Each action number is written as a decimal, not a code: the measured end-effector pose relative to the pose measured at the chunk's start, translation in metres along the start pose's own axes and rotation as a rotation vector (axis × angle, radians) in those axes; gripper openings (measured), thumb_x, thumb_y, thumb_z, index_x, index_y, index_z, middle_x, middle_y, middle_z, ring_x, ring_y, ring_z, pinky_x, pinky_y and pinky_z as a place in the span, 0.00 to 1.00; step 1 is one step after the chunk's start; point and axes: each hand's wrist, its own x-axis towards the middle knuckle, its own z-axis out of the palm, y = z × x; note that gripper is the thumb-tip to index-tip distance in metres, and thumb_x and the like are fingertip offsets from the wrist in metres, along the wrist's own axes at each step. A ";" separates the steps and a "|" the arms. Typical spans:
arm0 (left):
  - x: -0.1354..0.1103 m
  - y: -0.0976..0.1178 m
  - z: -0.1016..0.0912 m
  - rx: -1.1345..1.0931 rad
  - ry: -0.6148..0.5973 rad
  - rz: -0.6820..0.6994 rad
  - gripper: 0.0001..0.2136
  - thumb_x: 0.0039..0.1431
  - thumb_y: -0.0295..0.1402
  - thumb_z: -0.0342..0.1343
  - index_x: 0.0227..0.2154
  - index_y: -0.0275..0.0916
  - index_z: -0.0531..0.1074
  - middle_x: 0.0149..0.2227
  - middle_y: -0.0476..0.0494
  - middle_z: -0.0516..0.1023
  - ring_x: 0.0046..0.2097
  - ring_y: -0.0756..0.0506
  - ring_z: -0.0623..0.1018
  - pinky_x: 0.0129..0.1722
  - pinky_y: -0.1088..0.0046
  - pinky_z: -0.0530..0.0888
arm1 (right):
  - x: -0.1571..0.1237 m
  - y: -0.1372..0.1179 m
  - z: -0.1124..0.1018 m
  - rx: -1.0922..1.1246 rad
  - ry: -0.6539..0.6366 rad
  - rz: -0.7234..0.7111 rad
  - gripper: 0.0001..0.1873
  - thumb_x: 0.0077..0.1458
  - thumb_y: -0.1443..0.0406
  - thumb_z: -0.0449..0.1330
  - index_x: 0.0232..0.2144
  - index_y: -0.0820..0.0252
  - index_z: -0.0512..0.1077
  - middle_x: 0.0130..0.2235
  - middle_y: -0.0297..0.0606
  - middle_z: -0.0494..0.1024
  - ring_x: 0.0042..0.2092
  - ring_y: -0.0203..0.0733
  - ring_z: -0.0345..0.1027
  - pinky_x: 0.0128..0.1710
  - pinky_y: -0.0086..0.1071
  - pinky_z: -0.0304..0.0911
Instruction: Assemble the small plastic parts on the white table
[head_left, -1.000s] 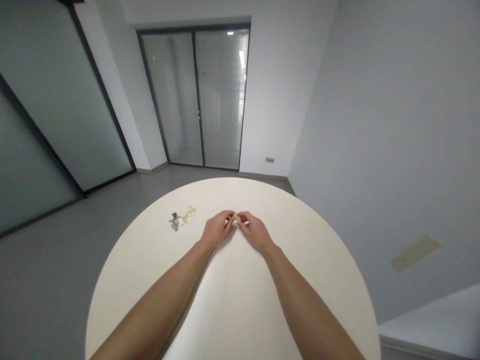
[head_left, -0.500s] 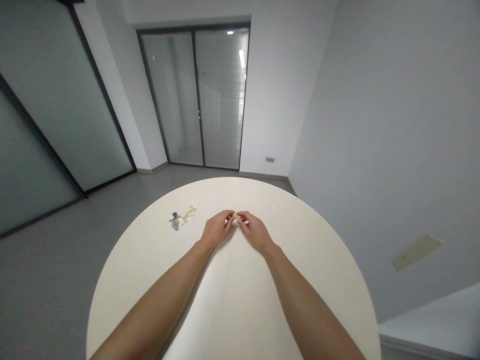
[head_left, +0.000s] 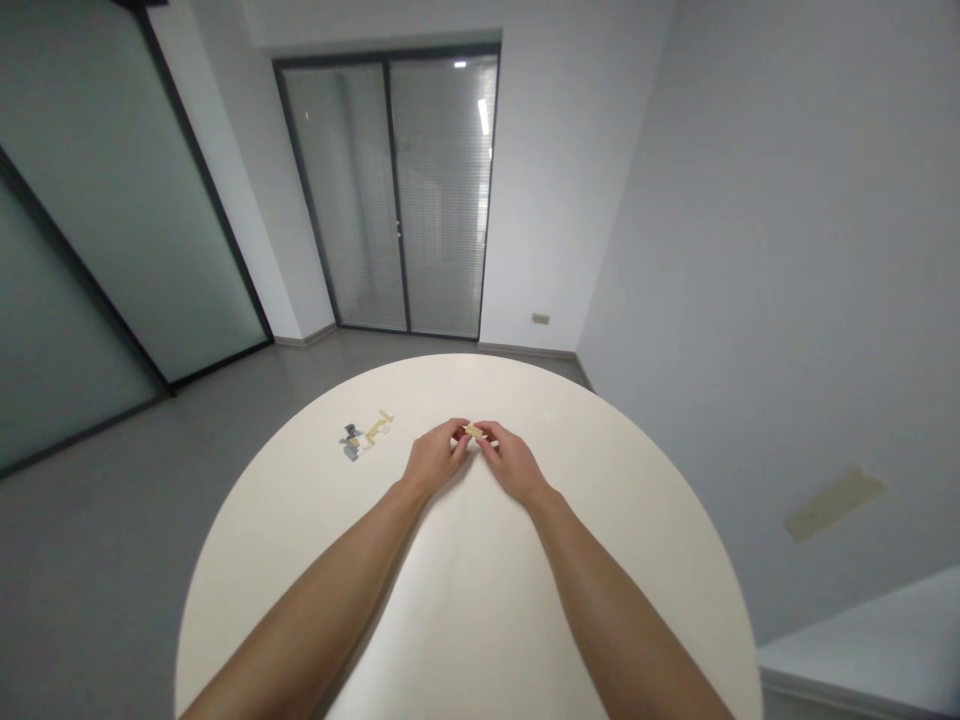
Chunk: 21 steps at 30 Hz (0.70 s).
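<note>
Both grips are pinched on one small tan piece (head_left: 472,431) — left hand (head_left: 433,462) and right hand (head_left: 512,462) meet fingertip to fingertip, low over the tabletop (head_left: 637,520). It looks like fine fitting work, and any next move wants a steady, lined-up pinch. Off to the left of the grip — loose grey and tan pieces (head_left: 365,436).

We record one small tan piece (head_left: 472,431), pale yellow and flat; it is too small for us to make out finer detail. It is pinched at its ends between the fingertips of the left hand (head_left: 433,458) and the right hand (head_left: 511,462). It lies roughly level over the round white table (head_left: 645,520), beyond the middle toward the far edge. We cannot tell whether it touches the top.
</note>
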 end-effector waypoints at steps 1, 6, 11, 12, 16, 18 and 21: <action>0.000 0.000 0.000 -0.001 0.003 -0.001 0.13 0.65 0.37 0.50 0.50 0.45 0.70 0.43 0.48 0.81 0.41 0.47 0.79 0.40 0.73 0.72 | 0.000 0.000 0.000 0.002 -0.001 0.001 0.14 0.66 0.60 0.51 0.51 0.52 0.69 0.48 0.36 0.77 0.44 0.39 0.71 0.46 0.34 0.65; 0.000 0.000 0.000 -0.014 0.013 0.000 0.12 0.65 0.37 0.50 0.49 0.45 0.71 0.43 0.48 0.81 0.40 0.48 0.79 0.39 0.73 0.72 | 0.000 0.002 0.001 -0.006 0.004 0.022 0.15 0.66 0.58 0.50 0.53 0.52 0.67 0.48 0.37 0.78 0.45 0.40 0.72 0.46 0.35 0.65; 0.000 0.000 0.000 -0.024 0.025 0.007 0.12 0.65 0.39 0.50 0.47 0.45 0.72 0.42 0.48 0.81 0.39 0.48 0.79 0.38 0.74 0.72 | -0.001 0.002 0.001 -0.017 0.014 0.063 0.16 0.67 0.57 0.49 0.54 0.53 0.64 0.47 0.38 0.78 0.46 0.41 0.73 0.47 0.36 0.65; 0.000 0.000 0.000 -0.023 0.027 0.007 0.12 0.65 0.40 0.50 0.47 0.45 0.72 0.42 0.48 0.81 0.39 0.48 0.79 0.38 0.74 0.72 | -0.001 0.002 0.001 -0.016 0.013 0.060 0.16 0.67 0.57 0.49 0.53 0.53 0.65 0.48 0.39 0.78 0.46 0.41 0.72 0.47 0.36 0.65; 0.000 0.002 -0.001 -0.008 0.034 0.005 0.12 0.65 0.41 0.50 0.47 0.45 0.72 0.42 0.48 0.81 0.38 0.48 0.79 0.38 0.73 0.71 | -0.001 0.001 0.000 -0.023 0.018 0.043 0.15 0.68 0.57 0.47 0.52 0.53 0.66 0.49 0.39 0.76 0.47 0.41 0.71 0.48 0.36 0.64; 0.000 0.003 -0.001 -0.005 0.037 -0.001 0.13 0.65 0.40 0.50 0.50 0.45 0.71 0.41 0.48 0.81 0.38 0.48 0.79 0.39 0.73 0.72 | -0.001 0.001 0.000 -0.021 0.018 0.040 0.15 0.68 0.57 0.47 0.51 0.53 0.66 0.49 0.39 0.76 0.48 0.41 0.71 0.49 0.36 0.64; 0.000 0.004 -0.001 -0.020 0.027 0.000 0.14 0.66 0.41 0.49 0.50 0.45 0.70 0.41 0.48 0.81 0.38 0.48 0.79 0.39 0.74 0.72 | -0.001 0.001 0.000 -0.016 0.016 0.035 0.15 0.68 0.58 0.46 0.50 0.53 0.67 0.49 0.38 0.77 0.48 0.41 0.71 0.49 0.35 0.63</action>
